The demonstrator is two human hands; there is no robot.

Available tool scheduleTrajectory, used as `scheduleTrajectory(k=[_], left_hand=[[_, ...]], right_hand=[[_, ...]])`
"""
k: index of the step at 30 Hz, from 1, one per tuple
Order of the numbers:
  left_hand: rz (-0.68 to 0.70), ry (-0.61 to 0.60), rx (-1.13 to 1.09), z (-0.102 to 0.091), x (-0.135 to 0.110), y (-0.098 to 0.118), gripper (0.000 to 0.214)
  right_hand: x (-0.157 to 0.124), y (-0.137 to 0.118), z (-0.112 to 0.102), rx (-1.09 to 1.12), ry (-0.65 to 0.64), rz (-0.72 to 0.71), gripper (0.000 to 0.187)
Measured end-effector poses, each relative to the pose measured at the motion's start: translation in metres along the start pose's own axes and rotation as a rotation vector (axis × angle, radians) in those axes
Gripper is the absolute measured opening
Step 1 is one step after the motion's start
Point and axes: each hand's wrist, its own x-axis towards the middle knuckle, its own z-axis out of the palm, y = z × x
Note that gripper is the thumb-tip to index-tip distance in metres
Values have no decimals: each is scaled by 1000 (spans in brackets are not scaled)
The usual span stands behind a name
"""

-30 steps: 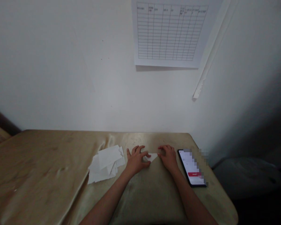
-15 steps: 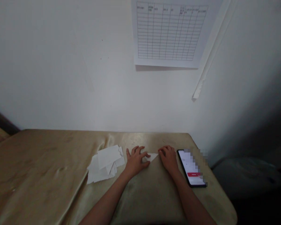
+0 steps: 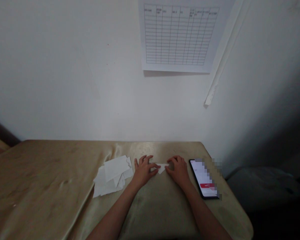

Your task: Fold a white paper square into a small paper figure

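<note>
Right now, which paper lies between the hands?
The small pointed piece; the pile lies farther left, and the printed sheet hangs on the wall.

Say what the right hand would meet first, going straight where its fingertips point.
The small paper; the right hand seems to touch it, though depth is unclear. Beyond: the left hand.

Perhaps office: gridded sheet (image 3: 177, 40) on wall (image 3: 65, 83), table (image 3: 52, 173).
</note>
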Motion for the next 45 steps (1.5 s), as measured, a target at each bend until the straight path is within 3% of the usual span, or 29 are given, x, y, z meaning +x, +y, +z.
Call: scheduleTrajectory(k=[17,27,37,45], left_hand=[[7,22,-13,3,1,-1,24],[19,38,-39,3,1,-2,25],[2,29,-47,4,2,-2,26],[4,19,-37,3,3,-2,26]], right_hand=[[-13,-14,1,21,17,-64,53],[-11,-9,2,63,19,-61,43],[-2,0,2,73,2,-23,15],[6,2,1,34,-37,11,20]])
